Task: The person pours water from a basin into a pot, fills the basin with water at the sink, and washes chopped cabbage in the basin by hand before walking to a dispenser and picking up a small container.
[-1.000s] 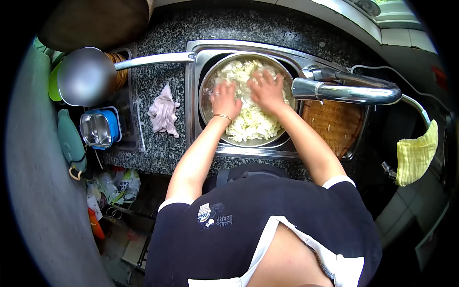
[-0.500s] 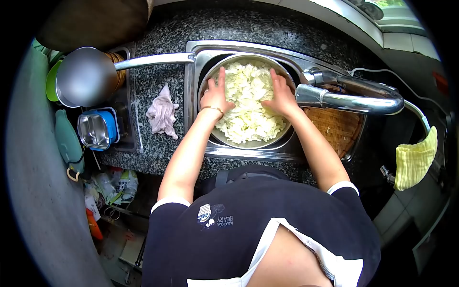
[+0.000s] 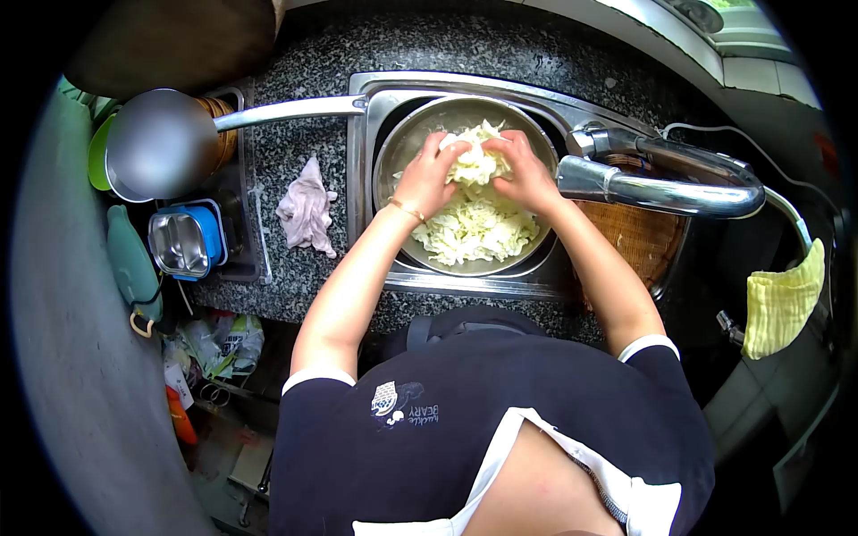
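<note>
A round metal bowl [image 3: 399, 161] sits in the left basin of the sink [image 3: 357, 179]. Shredded cabbage [image 3: 478, 234], pale and wet-looking, fills its near part. My left hand [image 3: 427, 181] and my right hand [image 3: 525, 177] face each other over the bowl, fingers curled around one heap of cabbage pressed between them. Some fingertips are hidden in the shreds. The far and left inside of the bowl show bare metal.
A chrome faucet [image 3: 670, 190] reaches in close to my right hand. Behind it, a woven basket [image 3: 626, 241] lies in the right basin. A crumpled cloth [image 3: 307, 207], a long-handled metal pan [image 3: 156, 143] and a blue-edged steel container [image 3: 183, 241] are at left.
My hands came closer together and curled in, gathering cabbage between them into a raised heap. Cabbage that covered the far part of the bowl was drawn up, baring the metal there.
</note>
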The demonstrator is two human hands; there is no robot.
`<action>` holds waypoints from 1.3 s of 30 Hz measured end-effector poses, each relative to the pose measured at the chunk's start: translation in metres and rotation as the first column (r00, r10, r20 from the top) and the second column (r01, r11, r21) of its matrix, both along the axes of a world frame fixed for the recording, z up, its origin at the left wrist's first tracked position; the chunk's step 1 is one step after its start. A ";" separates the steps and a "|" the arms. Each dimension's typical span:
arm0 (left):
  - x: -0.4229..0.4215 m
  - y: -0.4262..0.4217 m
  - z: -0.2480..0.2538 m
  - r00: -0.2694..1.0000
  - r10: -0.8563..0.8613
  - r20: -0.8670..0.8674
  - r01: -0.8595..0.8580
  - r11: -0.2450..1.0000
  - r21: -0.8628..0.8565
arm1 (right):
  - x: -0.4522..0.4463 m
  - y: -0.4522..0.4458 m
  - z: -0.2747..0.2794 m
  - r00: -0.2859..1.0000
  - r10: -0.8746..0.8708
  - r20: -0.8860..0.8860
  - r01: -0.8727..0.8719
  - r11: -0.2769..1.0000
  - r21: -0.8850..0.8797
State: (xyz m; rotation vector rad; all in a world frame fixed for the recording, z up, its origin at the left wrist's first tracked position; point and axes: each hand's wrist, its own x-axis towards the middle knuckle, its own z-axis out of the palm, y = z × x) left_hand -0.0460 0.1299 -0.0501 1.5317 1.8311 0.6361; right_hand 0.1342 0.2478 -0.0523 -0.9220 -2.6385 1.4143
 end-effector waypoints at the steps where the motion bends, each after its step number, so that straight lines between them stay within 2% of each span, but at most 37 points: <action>1: -0.002 -0.004 -0.002 1.000 -0.004 0.002 0.004 1.000 0.000 | 0.002 0.000 0.000 1.000 -0.004 0.002 0.004 1.000 0.000; 3: -0.006 -0.011 -0.005 0.959 -0.026 -0.283 0.037 0.999 0.036 | 0.007 0.002 -0.001 0.991 0.077 0.114 -0.100 0.971 0.217; 4: -0.005 -0.013 -0.001 0.934 -0.030 -0.355 0.015 0.999 -0.044 | 0.008 0.003 -0.002 0.984 0.090 0.154 -0.131 0.952 0.276; 5: -0.004 -0.013 0.001 0.934 -0.030 -0.355 0.015 0.999 -0.044 | 0.008 0.002 -0.003 0.984 0.091 0.154 -0.131 0.952 0.276; 7: 0.000 -0.005 0.014 0.927 0.015 -0.375 -0.152 0.929 -0.337 | 0.001 0.000 -0.003 0.923 -0.027 0.384 -0.123 0.925 0.360; 8: 0.003 -0.002 0.016 0.925 0.010 -0.380 -0.170 0.905 -0.390 | -0.003 -0.001 -0.003 0.923 -0.026 0.384 -0.124 0.925 0.360; 11: 0.010 0.005 -0.001 0.934 0.079 -0.350 -0.233 0.876 -0.423 | -0.019 -0.001 0.000 0.899 -0.049 0.436 0.010 0.996 0.090; 12: 0.011 0.008 -0.010 0.951 0.096 -0.293 -0.226 0.862 -0.453 | -0.022 -0.003 -0.015 0.933 -0.057 0.356 0.047 0.998 0.038; 13: 0.012 0.009 -0.023 0.952 0.095 -0.292 -0.225 0.862 -0.453 | -0.026 -0.004 -0.026 0.932 -0.058 0.357 0.048 0.998 0.037; 15: 0.013 0.015 -0.037 0.971 0.217 -0.098 -0.238 0.871 -0.430 | -0.037 -0.006 -0.034 0.979 0.043 0.198 -0.023 0.994 -0.104; 16: 0.011 0.014 -0.038 0.955 0.291 0.060 -0.245 0.885 -0.395 | -0.041 -0.008 -0.024 0.976 0.058 0.209 -0.019 0.983 -0.183; 17: 0.010 0.011 -0.038 0.956 0.287 0.062 -0.241 0.887 -0.394 | -0.039 -0.009 -0.025 0.976 0.053 0.210 -0.014 0.983 -0.181; 19: 0.010 0.006 -0.029 0.915 0.331 0.230 -0.256 0.918 -0.302 | -0.038 -0.012 -0.022 0.994 0.105 -0.029 -0.108 0.989 -0.105; 20: 0.014 0.001 -0.024 0.895 0.354 0.270 -0.275 0.917 -0.290 | -0.036 -0.019 -0.018 0.997 0.041 -0.065 -0.048 0.994 -0.103; 21: 0.019 -0.004 -0.016 0.898 0.345 0.275 -0.265 0.920 -0.288 | -0.036 -0.026 -0.016 0.998 0.032 -0.062 -0.038 0.994 -0.099; 24: 0.030 -0.017 0.006 0.906 0.326 0.270 -0.285 0.941 -0.181 | -0.035 -0.045 0.001 0.966 -0.121 -0.226 0.125 0.992 0.002; 25: 0.031 -0.022 0.018 0.909 0.309 0.280 -0.269 0.947 -0.174 | -0.034 -0.053 0.006 0.967 -0.133 -0.219 0.139 0.990 0.013; 27: 0.032 -0.031 0.044 0.903 0.284 0.322 -0.271 0.959 -0.085 | -0.031 -0.068 0.016 0.967 -0.183 -0.179 0.216 0.959 0.185; 29: 0.031 -0.038 0.066 0.913 0.235 0.332 -0.254 0.967 0.014 | -0.031 -0.079 0.028 0.950 -0.228 -0.214 0.268 0.946 0.182; 31: 0.032 -0.044 0.094 0.951 0.218 0.218 -0.234 0.971 0.050 | -0.033 -0.089 0.049 0.900 -0.277 -0.336 0.351 0.918 0.185; 32: 0.034 -0.046 0.102 0.953 0.210 0.218 -0.228 0.972 0.061 | -0.033 -0.093 0.053 0.861 -0.282 -0.423 0.417 0.868 0.270; 35: 0.040 -0.053 0.113 0.958 0.162 0.238 -0.206 0.963 0.175 | -0.025 -0.098 0.066 0.793 -0.299 -0.531 0.473 0.851 0.229; 37: 0.041 -0.052 0.108 0.957 0.042 0.287 -0.131 0.945 0.300 | -0.014 -0.098 0.075 0.762 -0.280 -0.585 0.508 0.817 0.271; 38: 0.042 -0.052 0.104 0.886 0.016 0.463 -0.160 0.948 0.274 | -0.004 -0.098 0.080 0.761 -0.312 -0.570 0.529 0.806 0.265; 39: 0.045 -0.052 0.106 0.885 0.001 0.465 -0.149 0.948 0.281 | 0.007 -0.098 0.084 0.757 -0.344 -0.555 0.551 0.794 0.259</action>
